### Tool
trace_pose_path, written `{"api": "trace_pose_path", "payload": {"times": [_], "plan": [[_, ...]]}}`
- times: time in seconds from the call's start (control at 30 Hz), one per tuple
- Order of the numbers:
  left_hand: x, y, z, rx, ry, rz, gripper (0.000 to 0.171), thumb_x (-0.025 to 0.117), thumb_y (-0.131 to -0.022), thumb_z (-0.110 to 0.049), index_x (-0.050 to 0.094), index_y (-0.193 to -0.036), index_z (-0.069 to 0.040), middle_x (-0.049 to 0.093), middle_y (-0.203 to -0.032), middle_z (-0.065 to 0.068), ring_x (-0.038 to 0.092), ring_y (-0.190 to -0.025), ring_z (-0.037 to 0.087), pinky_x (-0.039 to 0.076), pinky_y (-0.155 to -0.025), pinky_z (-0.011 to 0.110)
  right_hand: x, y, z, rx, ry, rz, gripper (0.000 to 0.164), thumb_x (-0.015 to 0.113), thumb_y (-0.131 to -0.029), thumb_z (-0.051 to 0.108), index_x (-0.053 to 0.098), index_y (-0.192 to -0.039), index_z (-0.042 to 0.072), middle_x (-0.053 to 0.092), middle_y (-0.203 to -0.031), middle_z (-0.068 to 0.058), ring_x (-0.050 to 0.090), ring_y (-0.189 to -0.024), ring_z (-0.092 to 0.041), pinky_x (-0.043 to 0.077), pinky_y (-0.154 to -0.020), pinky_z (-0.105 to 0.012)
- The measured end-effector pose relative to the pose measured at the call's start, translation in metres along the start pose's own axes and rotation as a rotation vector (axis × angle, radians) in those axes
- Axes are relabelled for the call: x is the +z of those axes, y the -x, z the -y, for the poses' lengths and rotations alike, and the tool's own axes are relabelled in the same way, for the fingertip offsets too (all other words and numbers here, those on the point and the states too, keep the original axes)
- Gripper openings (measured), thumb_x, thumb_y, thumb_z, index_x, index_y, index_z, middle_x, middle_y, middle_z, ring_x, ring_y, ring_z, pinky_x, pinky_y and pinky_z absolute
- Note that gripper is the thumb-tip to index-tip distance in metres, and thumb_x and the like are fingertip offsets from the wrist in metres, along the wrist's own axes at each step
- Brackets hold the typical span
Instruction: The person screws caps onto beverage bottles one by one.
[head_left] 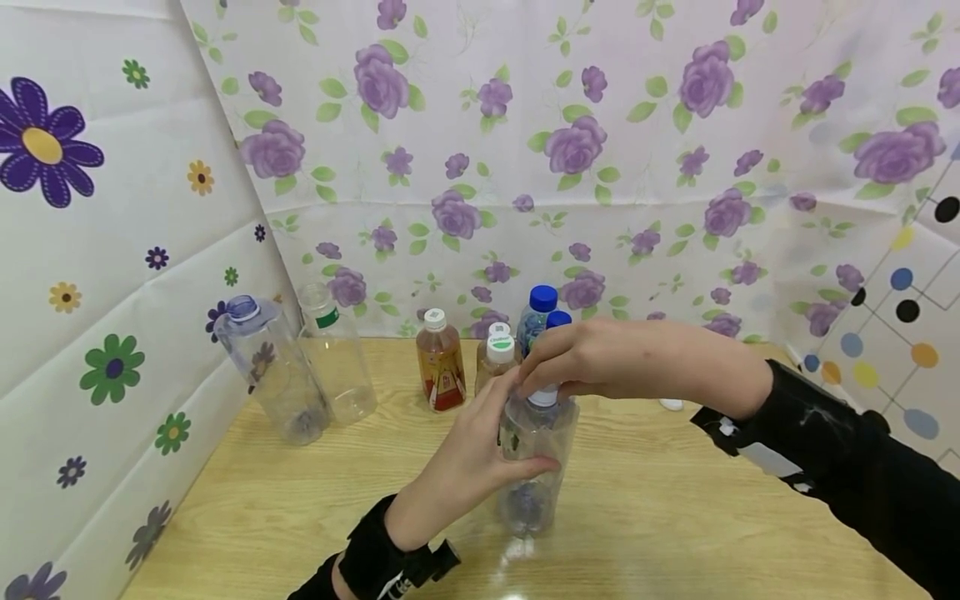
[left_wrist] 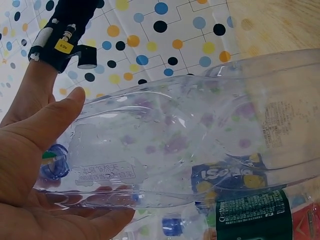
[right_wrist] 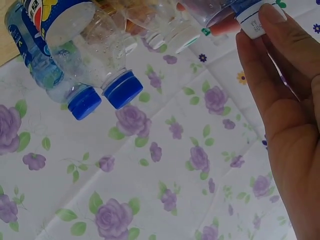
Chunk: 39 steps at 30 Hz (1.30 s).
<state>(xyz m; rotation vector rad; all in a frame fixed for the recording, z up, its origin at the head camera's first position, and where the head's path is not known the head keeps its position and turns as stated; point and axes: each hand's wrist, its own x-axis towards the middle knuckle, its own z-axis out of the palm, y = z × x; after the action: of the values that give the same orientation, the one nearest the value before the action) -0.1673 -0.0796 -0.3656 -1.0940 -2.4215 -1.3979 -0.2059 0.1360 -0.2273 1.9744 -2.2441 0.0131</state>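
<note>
A large clear plastic bottle (head_left: 528, 504) stands upright on the table in front of the person. The left hand (head_left: 476, 450) grips its upper body, thumb across the near side and fingers round the far side. In the left wrist view the bottle (left_wrist: 165, 135) fills much of the picture, with small print on its wall. At the neck, the right hand (head_left: 611, 358) pinches a white cap (right_wrist: 252, 22) between thumb and fingers. From the head, the right hand's fingers partly cover that cap.
Two clear bottles without caps, one bluish (head_left: 281, 375) and one colourless (head_left: 345, 375), stand at the left. A brown drink bottle (head_left: 442, 371) stands mid-table. White-capped bottles (head_left: 501, 346) and blue-capped bottles (head_left: 543, 298) stand behind the hands. A small white object (head_left: 671, 404) lies right.
</note>
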Motion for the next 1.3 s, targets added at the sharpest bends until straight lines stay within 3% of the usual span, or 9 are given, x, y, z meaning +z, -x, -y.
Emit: {"api": "trace_pose_path", "payload": {"times": [0.5, 0.7, 1.07, 1.17, 1.3], "plan": [[-0.001, -0.001, 0.0, -0.029, 0.012, 0.019, 0.106, 0.086, -0.083, -0.031, 0.017, -0.162, -0.032, 0.033, -0.161, -0.006, 0.04, -0.144, 0.015, 0.043, -0.114, 0.033, -0.002, -0.002, 0.007, 0.115, 0.006, 0.08, 0.036, 0.077, -0.09, 0.004, 0.069, -0.124, 0.009, 0.067, -0.117, -0.005, 0.067, -0.104, -0.02, 0.06, -0.079, -0.024], [-0.002, 0.0, 0.0, -0.032, 0.035, 0.022, 0.106, 0.087, -0.081, -0.03, 0.019, -0.162, -0.028, 0.035, -0.16, -0.004, 0.041, -0.144, 0.017, 0.043, -0.115, 0.036, -0.001, -0.002, 0.01, 0.122, 0.028, 0.072, 0.035, 0.078, -0.089, 0.006, 0.069, -0.123, 0.01, 0.066, -0.115, -0.004, 0.067, -0.1, -0.019, 0.06, -0.077, -0.022], [-0.002, 0.001, 0.0, -0.042, 0.04, 0.032, 0.104, 0.084, -0.083, -0.036, 0.015, -0.162, -0.037, 0.031, -0.162, -0.01, 0.035, -0.147, 0.012, 0.039, -0.117, 0.032, 0.01, 0.005, 0.004, 0.084, -0.011, -0.049, 0.037, 0.08, -0.087, 0.007, 0.071, -0.123, 0.009, 0.069, -0.118, -0.006, 0.068, -0.103, -0.021, 0.061, -0.081, -0.025], [-0.002, 0.002, 0.0, -0.033, 0.039, 0.038, 0.103, 0.083, -0.084, -0.036, 0.015, -0.162, -0.035, 0.029, -0.163, -0.009, 0.031, -0.149, 0.013, 0.036, -0.119, 0.032, 0.017, 0.013, 0.004, 0.122, -0.042, -0.085, 0.04, 0.079, -0.089, 0.01, 0.069, -0.128, 0.009, 0.069, -0.122, -0.006, 0.066, -0.107, -0.02, 0.06, -0.083, -0.028], [0.0, 0.001, 0.0, -0.027, 0.038, 0.055, 0.102, 0.081, -0.086, -0.037, 0.014, -0.162, -0.034, 0.026, -0.165, -0.007, 0.028, -0.151, 0.014, 0.032, -0.122, 0.032, 0.033, 0.032, 0.007, 0.242, -0.083, -0.162, 0.048, 0.075, -0.094, 0.017, 0.061, -0.14, 0.016, 0.065, -0.131, 0.001, 0.062, -0.115, -0.016, 0.058, -0.089, -0.031]]}}
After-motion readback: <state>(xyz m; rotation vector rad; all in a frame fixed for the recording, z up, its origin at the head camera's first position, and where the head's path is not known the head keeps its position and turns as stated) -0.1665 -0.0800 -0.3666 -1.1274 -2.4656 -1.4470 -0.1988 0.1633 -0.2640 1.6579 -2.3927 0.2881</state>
